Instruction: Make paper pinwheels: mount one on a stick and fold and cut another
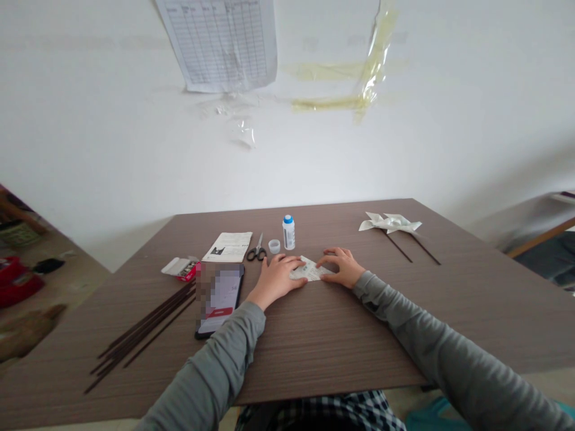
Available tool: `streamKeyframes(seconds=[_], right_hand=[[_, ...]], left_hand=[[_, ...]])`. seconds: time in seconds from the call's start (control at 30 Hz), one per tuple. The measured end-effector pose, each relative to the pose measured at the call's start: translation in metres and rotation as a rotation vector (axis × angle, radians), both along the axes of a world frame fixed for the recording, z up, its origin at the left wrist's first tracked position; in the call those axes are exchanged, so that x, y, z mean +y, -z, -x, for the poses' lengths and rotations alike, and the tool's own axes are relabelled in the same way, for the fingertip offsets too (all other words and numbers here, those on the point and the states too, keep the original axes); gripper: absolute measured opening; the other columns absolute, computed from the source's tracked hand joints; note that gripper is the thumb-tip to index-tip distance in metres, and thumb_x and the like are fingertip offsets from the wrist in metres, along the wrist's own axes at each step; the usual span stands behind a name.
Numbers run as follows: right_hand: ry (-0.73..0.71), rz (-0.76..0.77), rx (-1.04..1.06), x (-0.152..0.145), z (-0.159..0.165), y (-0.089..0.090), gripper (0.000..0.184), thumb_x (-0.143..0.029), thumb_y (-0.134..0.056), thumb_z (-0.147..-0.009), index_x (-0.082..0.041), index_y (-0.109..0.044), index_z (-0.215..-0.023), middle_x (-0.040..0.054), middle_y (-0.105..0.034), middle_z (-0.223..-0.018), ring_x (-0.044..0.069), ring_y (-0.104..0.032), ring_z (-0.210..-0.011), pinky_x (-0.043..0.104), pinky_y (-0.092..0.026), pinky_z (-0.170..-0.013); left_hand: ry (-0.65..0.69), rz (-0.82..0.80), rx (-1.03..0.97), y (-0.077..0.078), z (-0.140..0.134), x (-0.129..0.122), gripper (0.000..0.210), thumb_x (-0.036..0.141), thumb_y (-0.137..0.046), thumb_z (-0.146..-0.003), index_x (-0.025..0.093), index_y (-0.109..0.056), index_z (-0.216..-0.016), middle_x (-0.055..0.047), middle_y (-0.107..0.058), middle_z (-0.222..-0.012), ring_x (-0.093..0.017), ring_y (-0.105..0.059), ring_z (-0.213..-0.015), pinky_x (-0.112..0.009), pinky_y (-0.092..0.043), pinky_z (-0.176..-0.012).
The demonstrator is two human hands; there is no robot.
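A small piece of printed paper [309, 269], which looks folded, lies on the table between my hands. My left hand [279, 276] holds its left side, fingers over the far edge and thumb at the near edge. On the other side, my right hand [344, 267] grips the paper's right part between thumb and fingers. Just beyond it stands an upright white bottle [288, 232] with a blue top. A small clear cup or cap [274, 246] sits beside the bottle, and scissors [257, 250] with dark handles lie left of that.
On the left are a printed paper stack [228, 246], an open red-and-white box [182, 268], a phone [221, 302] and several dark thin sticks [144, 329]. Two white paper pinwheels [390, 223] on dark sticks lie at the back right. A wall stands behind the table [323, 347].
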State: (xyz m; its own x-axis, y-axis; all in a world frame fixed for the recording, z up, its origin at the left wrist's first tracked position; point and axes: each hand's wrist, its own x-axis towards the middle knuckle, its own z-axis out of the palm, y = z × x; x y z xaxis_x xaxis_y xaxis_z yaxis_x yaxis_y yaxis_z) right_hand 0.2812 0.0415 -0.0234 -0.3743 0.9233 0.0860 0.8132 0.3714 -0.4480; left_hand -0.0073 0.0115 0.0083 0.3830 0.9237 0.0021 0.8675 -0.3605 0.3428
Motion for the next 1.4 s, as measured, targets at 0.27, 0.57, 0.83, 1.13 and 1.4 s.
streamKeyframes(seconds=[0.27,0.57,0.83,1.13,1.4], right_hand=[[-0.066,0.027,-0.009,0.003,-0.005,0.0,0.043,-0.043,-0.099,-0.104,-0.045,-0.103,-0.147,0.0121,-0.076,-0.183,0.053,-0.061,-0.177,0.078,-0.045,-0.152],[-0.083,0.038,-0.034,0.004,-0.004,0.002,0.047,-0.04,-0.096,-0.106,-0.046,-0.101,-0.153,0.0119,-0.072,-0.191,0.054,-0.056,-0.184,0.08,-0.044,-0.153],[-0.049,0.047,-0.062,0.0,0.0,-0.001,0.047,-0.04,-0.095,-0.107,-0.047,-0.1,-0.154,0.01,-0.071,-0.191,0.053,-0.054,-0.185,0.079,-0.041,-0.155],[-0.043,0.068,-0.072,-0.002,0.0,-0.006,0.049,-0.039,-0.094,-0.109,-0.046,-0.099,-0.157,0.0108,-0.069,-0.195,0.055,-0.05,-0.189,0.081,-0.037,-0.157],[-0.037,0.065,-0.064,-0.002,0.0,-0.005,0.049,-0.039,-0.094,-0.109,-0.047,-0.099,-0.157,0.0101,-0.068,-0.196,0.056,-0.05,-0.188,0.08,-0.039,-0.157]], left_hand=[[-0.025,0.007,0.003,-0.002,-0.001,-0.002,0.06,0.057,-0.09,-0.114,0.043,-0.085,-0.172,-0.006,-0.075,-0.194,-0.048,-0.058,-0.187,-0.078,-0.041,-0.156],[-0.033,0.017,0.0,-0.006,-0.001,-0.005,0.056,0.052,-0.09,-0.114,0.039,-0.088,-0.169,-0.01,-0.071,-0.197,-0.048,-0.054,-0.191,-0.08,-0.039,-0.158],[-0.051,-0.002,0.017,-0.006,0.005,-0.009,0.054,0.053,-0.089,-0.114,0.04,-0.09,-0.167,-0.01,-0.072,-0.196,-0.051,-0.051,-0.193,-0.083,-0.035,-0.159],[-0.089,0.024,0.071,-0.013,0.012,-0.014,0.055,0.05,-0.087,-0.116,0.044,-0.09,-0.17,-0.007,-0.069,-0.199,-0.051,-0.046,-0.196,-0.081,-0.03,-0.162],[-0.121,-0.019,0.125,-0.01,0.025,-0.021,0.054,0.053,-0.083,-0.117,0.049,-0.089,-0.171,-0.008,-0.065,-0.202,-0.056,-0.042,-0.197,-0.088,-0.03,-0.158]])
